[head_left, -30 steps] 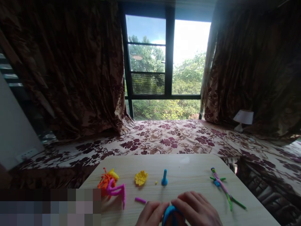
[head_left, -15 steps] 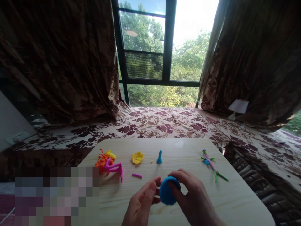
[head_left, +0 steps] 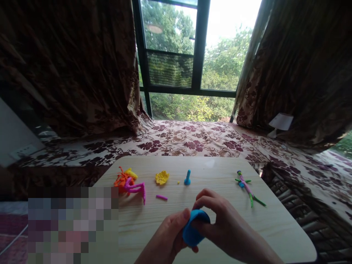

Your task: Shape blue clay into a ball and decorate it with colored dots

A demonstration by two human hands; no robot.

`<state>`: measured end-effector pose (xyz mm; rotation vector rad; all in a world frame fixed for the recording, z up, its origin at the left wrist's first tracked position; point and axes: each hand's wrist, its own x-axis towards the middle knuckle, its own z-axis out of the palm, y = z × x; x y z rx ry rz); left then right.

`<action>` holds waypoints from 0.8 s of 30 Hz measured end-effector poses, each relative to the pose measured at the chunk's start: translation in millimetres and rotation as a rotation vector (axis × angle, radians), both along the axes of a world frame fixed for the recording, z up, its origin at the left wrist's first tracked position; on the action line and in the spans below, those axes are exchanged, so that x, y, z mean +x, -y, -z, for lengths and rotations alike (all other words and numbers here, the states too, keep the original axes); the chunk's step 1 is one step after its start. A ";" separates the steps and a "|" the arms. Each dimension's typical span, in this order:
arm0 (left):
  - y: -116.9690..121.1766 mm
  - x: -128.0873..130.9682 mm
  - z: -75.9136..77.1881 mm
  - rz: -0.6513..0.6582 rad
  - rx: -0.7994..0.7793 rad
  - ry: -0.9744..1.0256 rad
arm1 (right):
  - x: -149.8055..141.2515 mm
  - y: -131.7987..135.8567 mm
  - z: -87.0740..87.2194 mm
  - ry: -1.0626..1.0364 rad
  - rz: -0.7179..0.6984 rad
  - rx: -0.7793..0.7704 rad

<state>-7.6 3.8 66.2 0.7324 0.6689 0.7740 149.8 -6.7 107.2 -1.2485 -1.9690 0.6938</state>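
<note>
A moment ago the left hand's (head_left: 172, 231) fingers were loose beside the blue cup (head_left: 189, 234); now they've closed round its side. The right hand's (head_left: 221, 211) fingers are clamped on its rim, thumb inside. Held over the worktop (head_left: 217, 174), nearer than the blue peg (head_left: 187, 179), the cup looks better steadied.

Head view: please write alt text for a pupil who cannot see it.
The left hand and right hand hold a blue clay cup over a pale table. Farther back are a ruffled yellow piece, an upright blue peg and a purple stick.
</note>
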 end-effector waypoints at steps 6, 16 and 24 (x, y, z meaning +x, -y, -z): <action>-4.0 2.4 10.8 0.028 -0.032 0.078 | -1.1 -2.9 2.3 -0.004 -0.072 0.002; 0.0 8.4 11.7 0.039 -0.252 0.208 | -4.7 -12.6 13.6 -0.044 -0.054 0.033; -2.1 10.2 23.6 -0.009 -0.256 0.180 | 0.7 -12.3 -0.4 0.163 -0.037 0.187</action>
